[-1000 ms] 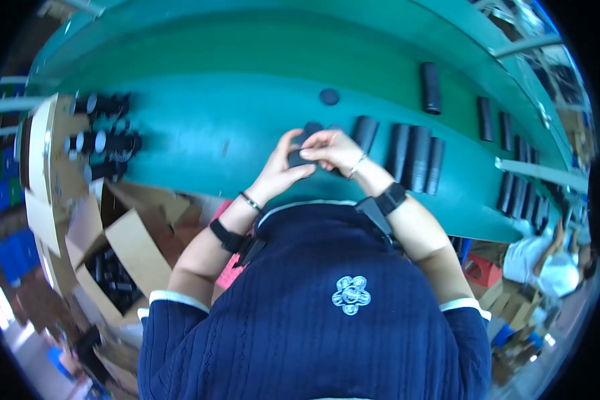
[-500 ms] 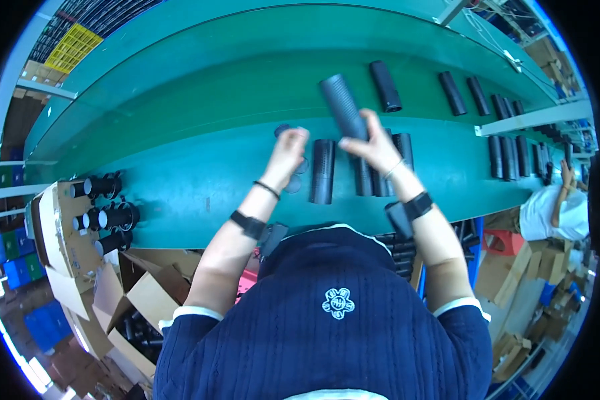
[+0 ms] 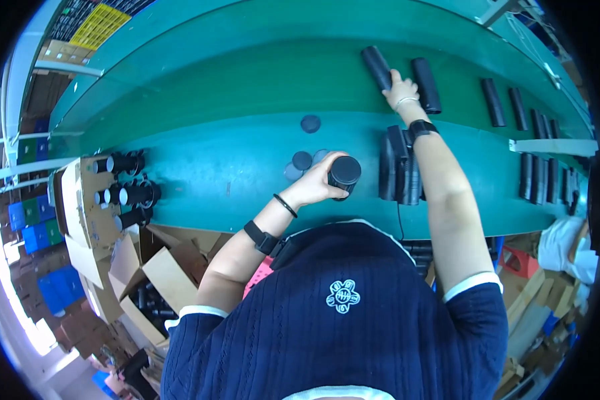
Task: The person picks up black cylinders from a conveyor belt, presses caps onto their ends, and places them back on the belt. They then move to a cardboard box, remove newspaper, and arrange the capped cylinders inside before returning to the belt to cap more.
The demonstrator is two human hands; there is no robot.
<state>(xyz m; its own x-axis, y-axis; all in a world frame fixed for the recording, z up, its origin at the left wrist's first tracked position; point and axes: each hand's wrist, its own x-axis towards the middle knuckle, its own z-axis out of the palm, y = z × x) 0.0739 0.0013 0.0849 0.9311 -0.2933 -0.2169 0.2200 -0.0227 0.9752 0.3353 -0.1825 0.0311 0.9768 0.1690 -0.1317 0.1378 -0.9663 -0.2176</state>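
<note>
the left hand [image 3: 317, 187] grips an upright black tube [image 3: 345, 175] near the belt's [image 3: 213, 87] front edge, end cap facing up. the right hand [image 3: 400, 90] clasps another tube [image 3: 377, 67] lying lengthwise across the belt, its near end hidden.

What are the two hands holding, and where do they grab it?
The left hand grips an upright black tube around its side, near the capped top. The right hand rests on the near end of a black tube lying on the belt.

A factory packing line: a long green conveyor belt [image 3: 247, 87] carries rows of black tubes [image 3: 425, 83], with open cardboard boxes [image 3: 87, 200] and stacked blue crates [image 3: 27, 227] alongside.
</note>
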